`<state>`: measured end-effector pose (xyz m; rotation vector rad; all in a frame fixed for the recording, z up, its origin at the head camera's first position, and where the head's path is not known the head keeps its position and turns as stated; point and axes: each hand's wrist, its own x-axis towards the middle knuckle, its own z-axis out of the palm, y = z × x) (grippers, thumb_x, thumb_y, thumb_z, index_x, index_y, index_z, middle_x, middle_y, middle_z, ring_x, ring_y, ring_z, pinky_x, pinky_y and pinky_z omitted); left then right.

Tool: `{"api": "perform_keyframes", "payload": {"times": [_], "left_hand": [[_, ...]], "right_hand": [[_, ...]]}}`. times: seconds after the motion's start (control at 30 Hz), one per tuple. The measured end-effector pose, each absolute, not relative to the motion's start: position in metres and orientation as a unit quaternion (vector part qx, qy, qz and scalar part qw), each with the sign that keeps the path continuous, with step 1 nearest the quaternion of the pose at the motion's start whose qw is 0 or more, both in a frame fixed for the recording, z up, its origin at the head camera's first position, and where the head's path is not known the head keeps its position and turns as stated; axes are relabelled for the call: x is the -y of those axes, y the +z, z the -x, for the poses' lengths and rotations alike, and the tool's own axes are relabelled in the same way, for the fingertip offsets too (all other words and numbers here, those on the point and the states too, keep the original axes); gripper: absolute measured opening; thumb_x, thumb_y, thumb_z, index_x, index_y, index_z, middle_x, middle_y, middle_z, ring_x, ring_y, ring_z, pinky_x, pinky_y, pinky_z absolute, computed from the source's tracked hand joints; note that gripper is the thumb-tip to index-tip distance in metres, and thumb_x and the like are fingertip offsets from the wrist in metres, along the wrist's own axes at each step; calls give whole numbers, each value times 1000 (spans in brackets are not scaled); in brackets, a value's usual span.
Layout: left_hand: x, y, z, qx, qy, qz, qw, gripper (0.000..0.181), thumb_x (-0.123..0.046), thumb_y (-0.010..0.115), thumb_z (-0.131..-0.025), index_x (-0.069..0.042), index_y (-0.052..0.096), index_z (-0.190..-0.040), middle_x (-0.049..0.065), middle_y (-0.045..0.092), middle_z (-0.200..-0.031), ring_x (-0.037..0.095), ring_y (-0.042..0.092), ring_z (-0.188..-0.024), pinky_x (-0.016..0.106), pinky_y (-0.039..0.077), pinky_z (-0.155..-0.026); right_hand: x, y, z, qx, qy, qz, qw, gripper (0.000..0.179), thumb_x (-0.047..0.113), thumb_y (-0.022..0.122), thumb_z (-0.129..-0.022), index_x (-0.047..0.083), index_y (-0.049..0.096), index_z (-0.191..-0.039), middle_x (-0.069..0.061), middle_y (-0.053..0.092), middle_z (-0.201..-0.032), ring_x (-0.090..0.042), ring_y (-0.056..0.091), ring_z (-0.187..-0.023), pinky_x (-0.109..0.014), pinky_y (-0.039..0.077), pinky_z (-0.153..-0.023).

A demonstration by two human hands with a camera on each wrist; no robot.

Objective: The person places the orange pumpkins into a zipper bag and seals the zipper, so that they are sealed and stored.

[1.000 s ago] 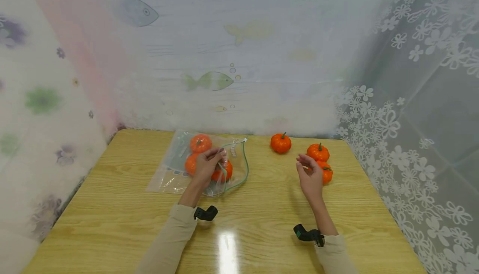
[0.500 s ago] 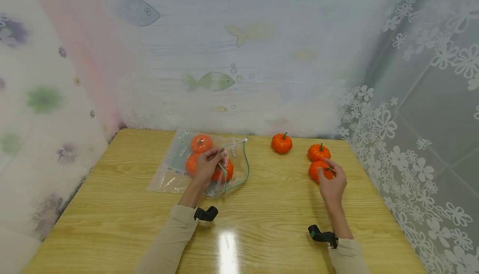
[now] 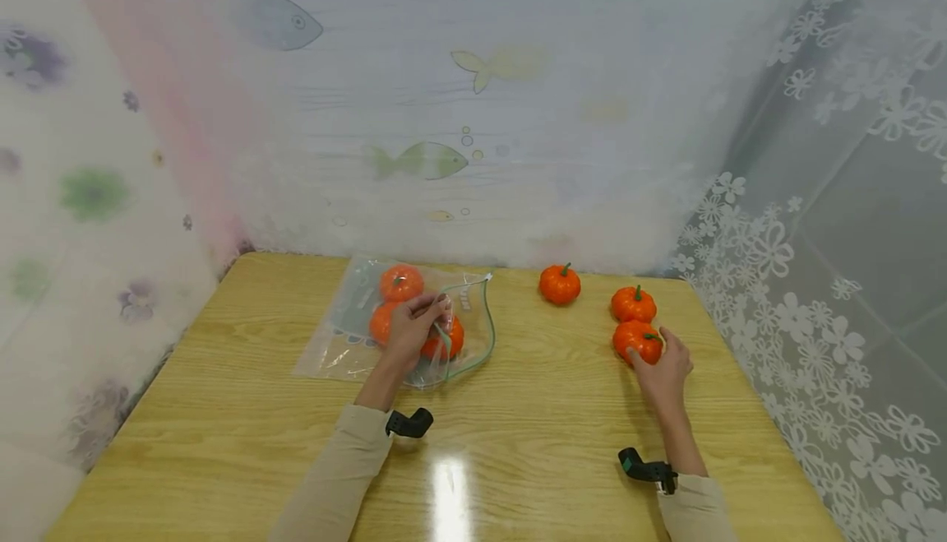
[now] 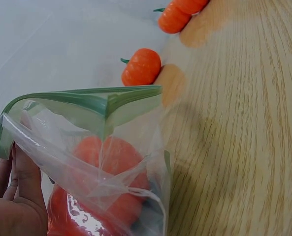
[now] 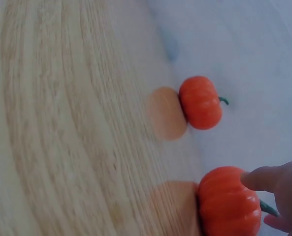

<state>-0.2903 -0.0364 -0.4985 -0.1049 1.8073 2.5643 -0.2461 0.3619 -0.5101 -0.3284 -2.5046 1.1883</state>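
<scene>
My left hand [image 3: 412, 330] pinches the rim of a clear zip bag [image 3: 325, 353] with a green seal; the bag lies on its side, mouth toward the right. Inside it are toy pumpkins, one orange pumpkin [image 3: 402, 282] at the back and others partly behind the hand. In the left wrist view the bag's green zip edge [image 4: 81, 98] stands raised from the fingers. My right hand [image 3: 663, 373] grips the nearer pumpkin [image 3: 635, 341] on the right, thumb at its front and fingers at its right side. The thumb touches its ribbed skin in the right wrist view.
Another pumpkin [image 3: 634, 305] sits right behind the gripped one. A third loose pumpkin [image 3: 560, 284] stands near the back edge of the wooden table [image 3: 533, 410]. Patterned curtains [image 3: 562, 114] hang behind and at both sides.
My right hand has moved right, from left of the nearer pumpkin to around its front and right side. The left hand has kept its hold on the bag.
</scene>
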Motion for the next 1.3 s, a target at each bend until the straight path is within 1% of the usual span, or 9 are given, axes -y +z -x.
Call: {"api": "perform_keyframes", "payload": {"times": [0.13,0.27,0.6,0.77,0.9,1.0,1.13,1.2,1.3], "left_hand": [[36,-500,290,-576,817,28,4,25,-9,66,-100,8,64,-119,-4,73,-82,8,66,-66,20,55,-59],[35,-500,290,-567,823,23,8,23,-9,66,-100,8,64,-116,-3,72,-76,9,65,-63,21,55,-58],[35,-499,289,-564,825,27,4,23,-8,67,-99,9,65,-115,-3,72,-75,8,65,-61,20,54,-57],[35,-499,290,-561,827,29,5,24,-8,66,-100,9,64,-117,-3,72,-76,8,64,-62,21,54,-57],[35,-499,289,-565,825,32,2,24,-8,67,-99,8,65,-117,-3,72,-76,8,65,-62,21,55,-57],[35,-499,289,-568,822,33,-2,24,-8,68,-99,8,66,-116,-3,72,-77,8,65,-63,20,55,-57],[35,-499,289,-572,819,34,-4,22,-7,68,-99,8,67,-114,-2,72,-78,8,65,-64,20,55,-57],[35,-499,289,-573,819,34,-4,21,-7,68,-99,7,67,-114,-2,72,-78,8,65,-64,20,55,-57],[36,-498,288,-575,817,34,-2,22,-8,68,-99,7,67,-115,-3,72,-78,8,65,-64,20,55,-58]], "right_hand": [[-365,-512,245,883,434,124,127,75,11,68,-97,-15,26,-153,-40,28,-154,-54,24,-145,-63,19,-121],[-366,-515,244,876,451,126,113,77,11,66,-98,-14,21,-155,-40,24,-156,-53,24,-146,-63,23,-120],[-368,-517,243,864,466,140,127,73,9,67,-97,-11,26,-154,-35,28,-155,-51,33,-139,-60,31,-115],[-367,-514,243,860,468,141,145,73,9,72,-94,-14,31,-150,-37,32,-151,-52,37,-134,-60,34,-113],[-368,-515,243,847,479,149,173,73,9,77,-90,-12,38,-148,-35,36,-150,-51,43,-131,-58,40,-108],[-368,-516,242,840,482,156,195,73,13,81,-87,-9,45,-147,-31,42,-149,-48,49,-128,-43,48,-99],[-366,-515,241,829,487,164,219,73,20,85,-84,-3,51,-144,-26,46,-146,-43,54,-123,-15,42,-83],[-363,-515,241,823,490,165,235,71,20,86,-83,-1,54,-143,-24,48,-143,-39,55,-120,-7,39,-77],[-356,-516,241,805,507,157,263,67,16,88,-81,0,58,-139,-19,51,-139,-26,57,-112,-2,43,-72]]}}
